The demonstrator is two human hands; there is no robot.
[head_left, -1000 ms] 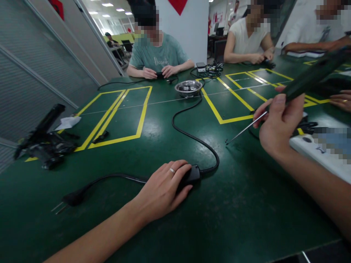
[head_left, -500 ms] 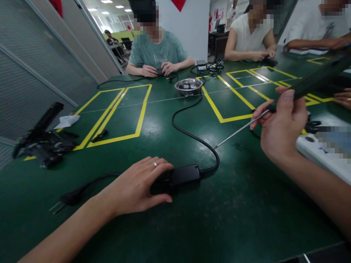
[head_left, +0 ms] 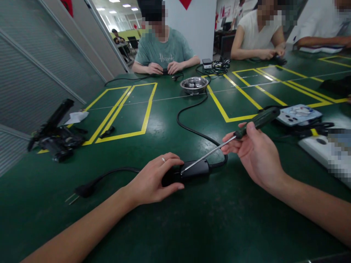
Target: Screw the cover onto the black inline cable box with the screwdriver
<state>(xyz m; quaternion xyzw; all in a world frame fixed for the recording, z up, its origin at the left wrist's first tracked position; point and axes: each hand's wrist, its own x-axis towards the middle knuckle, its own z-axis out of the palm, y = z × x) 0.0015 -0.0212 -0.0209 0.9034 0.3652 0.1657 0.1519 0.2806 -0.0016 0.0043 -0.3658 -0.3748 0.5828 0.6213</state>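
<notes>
My left hand (head_left: 157, 179), with a ring on one finger, is closed around the left end of a black power adapter (head_left: 199, 168) lying on the green table. My right hand (head_left: 259, 157) grips the dark green handle of a screwdriver (head_left: 259, 122). Its long metal shaft slants down to the left, with the tip at the adapter's top near my left fingertips. Whether the tip sits in a gap or only touches the surface, I cannot tell. A cord with a two-pin plug (head_left: 85, 190) runs out to the left; another black cable (head_left: 189, 128) curves away from the adapter's right end.
A metal bowl (head_left: 194, 85) holding small parts stands further back. Black gear (head_left: 60, 140) and white paper (head_left: 77, 117) lie at left. On the right are a white-and-blue box (head_left: 300, 114) and a white device (head_left: 323, 155). Several people sit across the table, which bears yellow tape (head_left: 149, 109).
My right hand has brought the screwdriver down and left, from raised beside the cable to its tip on the adapter. My left hand stays on the adapter; the view has shifted slightly.
</notes>
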